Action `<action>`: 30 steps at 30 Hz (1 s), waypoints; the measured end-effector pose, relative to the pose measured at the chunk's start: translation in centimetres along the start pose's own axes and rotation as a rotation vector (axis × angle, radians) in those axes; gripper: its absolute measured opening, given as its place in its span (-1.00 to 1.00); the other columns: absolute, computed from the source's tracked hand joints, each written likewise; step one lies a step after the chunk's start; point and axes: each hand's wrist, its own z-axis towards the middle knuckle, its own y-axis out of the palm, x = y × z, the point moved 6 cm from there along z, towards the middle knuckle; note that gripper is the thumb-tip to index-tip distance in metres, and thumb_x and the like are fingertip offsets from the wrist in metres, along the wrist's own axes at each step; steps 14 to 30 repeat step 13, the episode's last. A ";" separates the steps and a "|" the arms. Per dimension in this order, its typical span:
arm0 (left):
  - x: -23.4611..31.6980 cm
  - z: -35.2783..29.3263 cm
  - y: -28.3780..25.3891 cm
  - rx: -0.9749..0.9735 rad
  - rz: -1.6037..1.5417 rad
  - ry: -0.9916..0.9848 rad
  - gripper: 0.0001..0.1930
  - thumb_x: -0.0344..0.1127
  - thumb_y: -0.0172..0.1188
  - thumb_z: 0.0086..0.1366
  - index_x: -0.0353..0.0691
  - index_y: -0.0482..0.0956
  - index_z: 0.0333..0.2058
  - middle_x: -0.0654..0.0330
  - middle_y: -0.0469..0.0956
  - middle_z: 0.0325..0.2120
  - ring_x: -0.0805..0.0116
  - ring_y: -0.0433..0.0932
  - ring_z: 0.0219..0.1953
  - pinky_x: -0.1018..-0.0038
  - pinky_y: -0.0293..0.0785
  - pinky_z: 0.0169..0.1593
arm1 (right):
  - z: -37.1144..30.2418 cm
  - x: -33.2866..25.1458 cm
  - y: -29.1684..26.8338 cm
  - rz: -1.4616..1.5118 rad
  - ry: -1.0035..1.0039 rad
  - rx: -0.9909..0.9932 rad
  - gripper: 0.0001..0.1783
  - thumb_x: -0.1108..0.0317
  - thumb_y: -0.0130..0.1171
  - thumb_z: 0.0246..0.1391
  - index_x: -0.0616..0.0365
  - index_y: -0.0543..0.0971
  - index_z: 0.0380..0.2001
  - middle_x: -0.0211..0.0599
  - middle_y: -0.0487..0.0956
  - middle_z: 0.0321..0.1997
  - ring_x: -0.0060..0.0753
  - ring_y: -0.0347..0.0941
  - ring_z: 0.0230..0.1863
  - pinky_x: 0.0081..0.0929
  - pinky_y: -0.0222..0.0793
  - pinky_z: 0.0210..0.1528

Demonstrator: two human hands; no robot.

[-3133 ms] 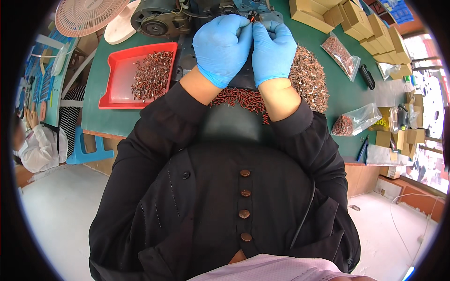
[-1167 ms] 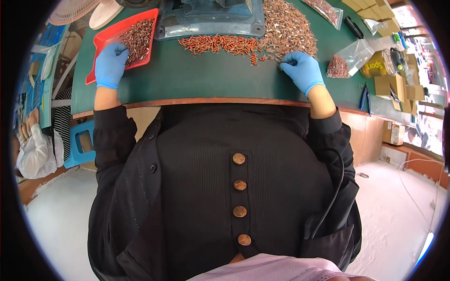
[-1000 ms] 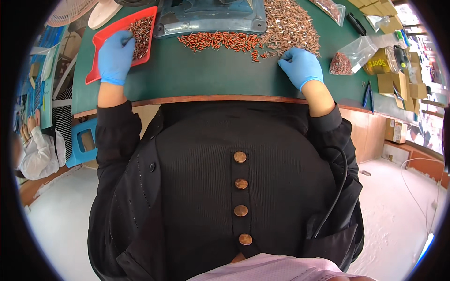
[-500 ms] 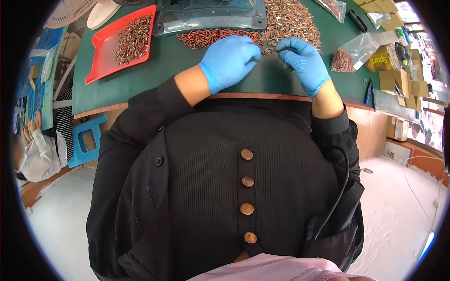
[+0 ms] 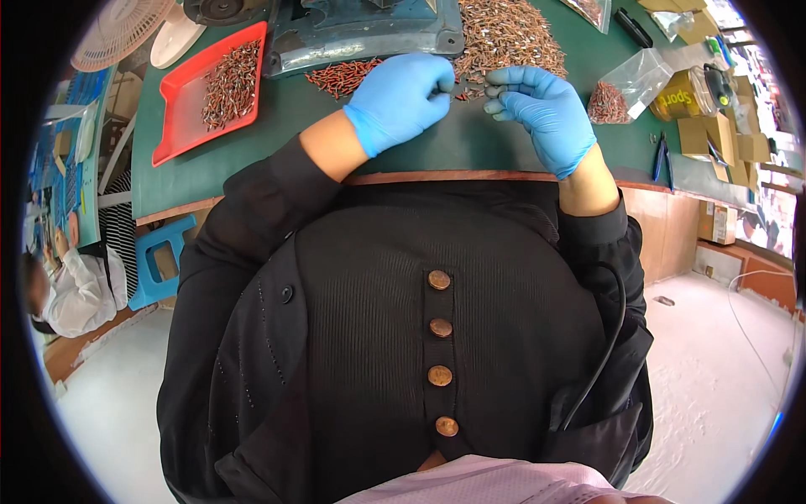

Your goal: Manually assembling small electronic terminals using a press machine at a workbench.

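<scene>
My left hand (image 5: pixel 396 102), in a blue glove, is curled over the near edge of a row of reddish-brown small metal pins (image 5: pixel 342 77). Its fingertips point right, with finger and thumb drawn together; whatever they hold is hidden. My right hand (image 5: pixel 546 118), also gloved in blue with darkened fingertips, faces it across a small gap. The fingers there bend toward the thumb in a pinch, and anything between them is too small to make out. Just beyond both hands spreads a large heap of copper-coloured small pins (image 5: pixel 510 38), a few of them lying between my hands.
A red tray (image 5: pixel 174 109) with more pins stands left on the green table (image 5: pixel 470 151). At the back is a dark machine base (image 5: pixel 361 46). To the right are a clear bag of pins (image 5: pixel 611 102), blue-handled pliers (image 5: pixel 662 160) and cardboard boxes (image 5: pixel 707 134). Another person sits far left.
My left hand has shifted slightly left and its fingers have turned. The fingers of my right hand have straightened a little toward the left. The whole view has shifted slightly.
</scene>
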 end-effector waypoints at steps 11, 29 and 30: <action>0.7 -2.7 -3.7 -0.065 -1.310 -0.332 -0.74 -0.43 0.07 0.28 -0.26 0.50 -0.06 0.28 0.52 -0.30 0.53 0.46 -0.31 0.59 0.38 -0.19 | 0.0 -3.3 3.4 0.117 -0.177 -0.030 -0.79 0.55 0.08 0.10 0.29 0.51 -0.16 -0.24 0.59 -0.29 -0.45 0.54 -0.36 -0.55 0.49 -0.26; 0.6 -3.1 -4.1 -0.101 -1.441 -0.319 -0.73 -0.42 0.08 0.27 -0.26 0.50 -0.05 0.22 0.54 -0.25 0.46 0.49 -0.14 0.57 0.39 -0.07 | -0.2 -3.7 4.4 0.100 -0.199 -0.017 -0.77 0.54 0.09 0.10 0.26 0.51 -0.14 -0.23 0.59 -0.28 -0.44 0.55 -0.36 -0.55 0.49 -0.24; 0.6 -3.1 -4.1 -0.101 -1.441 -0.319 -0.73 -0.42 0.08 0.27 -0.26 0.50 -0.05 0.22 0.54 -0.25 0.46 0.49 -0.14 0.57 0.39 -0.07 | -0.2 -3.7 4.4 0.100 -0.199 -0.017 -0.77 0.54 0.09 0.10 0.26 0.51 -0.14 -0.23 0.59 -0.28 -0.44 0.55 -0.36 -0.55 0.49 -0.24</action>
